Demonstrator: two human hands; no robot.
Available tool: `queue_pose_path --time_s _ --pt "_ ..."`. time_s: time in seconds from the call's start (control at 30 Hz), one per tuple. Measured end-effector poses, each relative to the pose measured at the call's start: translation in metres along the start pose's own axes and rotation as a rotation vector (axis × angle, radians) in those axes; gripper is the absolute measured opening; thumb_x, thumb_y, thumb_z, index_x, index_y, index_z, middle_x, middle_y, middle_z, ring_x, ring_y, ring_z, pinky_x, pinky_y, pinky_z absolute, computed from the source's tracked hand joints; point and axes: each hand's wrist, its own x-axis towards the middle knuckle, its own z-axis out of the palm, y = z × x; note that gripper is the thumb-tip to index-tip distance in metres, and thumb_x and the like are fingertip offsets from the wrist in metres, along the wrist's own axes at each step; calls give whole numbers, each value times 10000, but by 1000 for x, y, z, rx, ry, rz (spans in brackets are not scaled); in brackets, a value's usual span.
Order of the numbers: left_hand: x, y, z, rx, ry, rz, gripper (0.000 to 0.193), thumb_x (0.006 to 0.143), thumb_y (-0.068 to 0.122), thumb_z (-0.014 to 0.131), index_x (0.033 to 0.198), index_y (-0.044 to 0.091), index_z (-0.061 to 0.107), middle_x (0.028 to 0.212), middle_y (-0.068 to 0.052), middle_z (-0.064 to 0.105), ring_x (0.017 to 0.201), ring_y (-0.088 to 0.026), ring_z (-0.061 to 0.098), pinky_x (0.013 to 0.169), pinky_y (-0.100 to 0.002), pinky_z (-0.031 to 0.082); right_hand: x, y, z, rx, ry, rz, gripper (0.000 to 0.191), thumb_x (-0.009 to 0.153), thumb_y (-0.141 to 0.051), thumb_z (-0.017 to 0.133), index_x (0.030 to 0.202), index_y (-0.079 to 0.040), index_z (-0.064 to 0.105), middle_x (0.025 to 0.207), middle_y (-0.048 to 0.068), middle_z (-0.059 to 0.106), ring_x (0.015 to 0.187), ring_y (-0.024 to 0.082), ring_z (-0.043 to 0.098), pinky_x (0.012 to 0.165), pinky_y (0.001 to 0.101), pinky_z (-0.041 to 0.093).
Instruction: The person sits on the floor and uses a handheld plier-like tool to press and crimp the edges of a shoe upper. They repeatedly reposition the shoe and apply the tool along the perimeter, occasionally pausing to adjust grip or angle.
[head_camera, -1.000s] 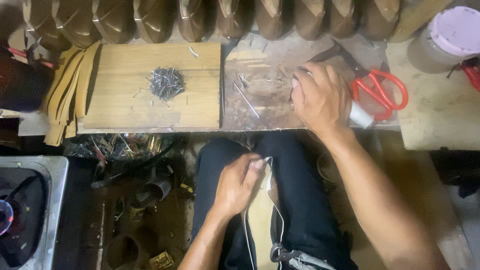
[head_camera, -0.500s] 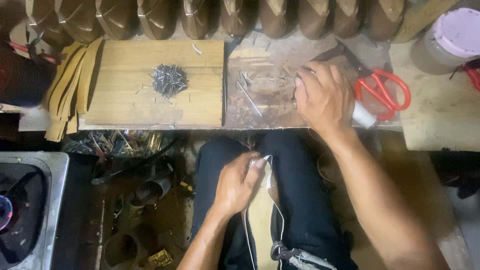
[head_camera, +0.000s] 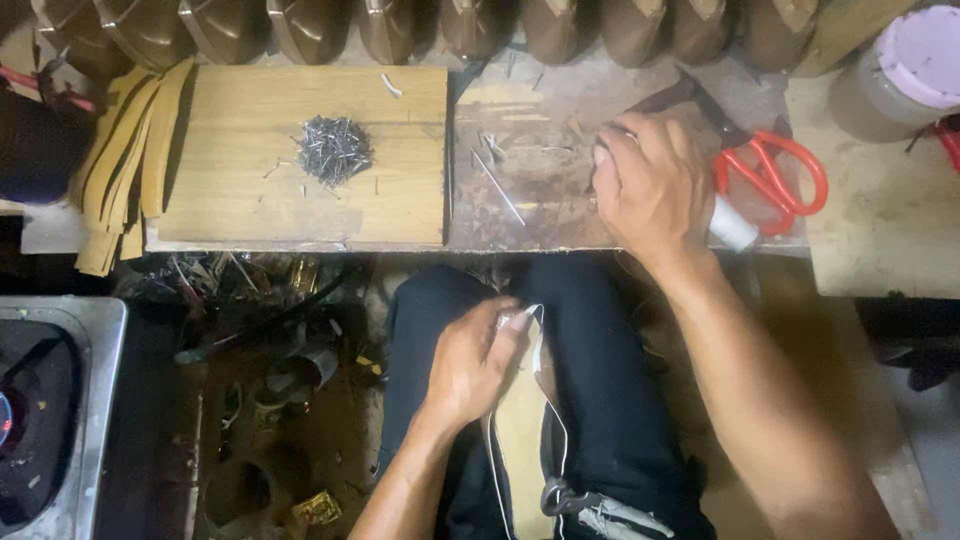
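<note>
Shifted slightly leftward on the desk (head_camera: 520, 215), the right hand (head_camera: 650, 185) stays curled over a white object (head_camera: 732, 224); the left hand (head_camera: 470, 360) pinches thread (head_camera: 545, 390) at the lap-held tan piece (head_camera: 522, 440), which may slip if tension slackens.

The board (head_camera: 250, 170) was pale yellow-brown wood, with a grey heap of nails (head_camera: 334, 148) on it. Right of the board lay scissors (head_camera: 775, 180) with red handles; beyond them stood a jar (head_camera: 900, 80) with a lilac lid. Tan strips (head_camera: 120, 160) hung left of the board.
</note>
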Motion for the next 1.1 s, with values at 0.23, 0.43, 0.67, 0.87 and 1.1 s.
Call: queue_pose_path --time_s 0.23,0.43,0.67,0.87,1.1 --pt "-1 1 -1 -34 -7 -28 463 944 391 581 1202 22 689 968 -204 757 894 -334 759 790 -413 566 -3 3 3 -27 -14 8 195 992 -122 726 1175 -54 733 1251 92 675 1112 320 627 933 453 519" --pt "-1 -8 0 -45 6 31 486 985 407 505 1210 18 690 1071 -215 745 1011 -355 731 880 -418 546 -2 4 3 -5 -11 -2 194 998 -121 717 1180 -55 725 1255 97 672 1129 327 624 955 452 519" --pt "-6 -11 -5 -139 -62 36 664 1023 549 307 1270 53 674 1207 -198 740 1114 -346 705 958 -417 514 -3 3 2 -7 35 0 199 977 -120 722 1162 -46 729 1217 116 680 1083 337 629 929 454 509" --pt "-23 -5 -9 -128 -94 17 673 1015 564 315 1316 59 642 1208 -203 731 1128 -335 709 959 -411 527 0 -7 -12 210 77 -80 115 988 -38 691 1097 -7 704 1147 137 690 1065 344 644 941 447 528" --pt "-41 -34 -6 -606 59 -121 628 1060 488 312 1281 10 654 1059 -149 759 934 -220 723 851 -361 578 -88 -70 -81 505 -415 45 232 903 -164 707 1073 -10 739 888 134 707 756 278 703 652 388 565"
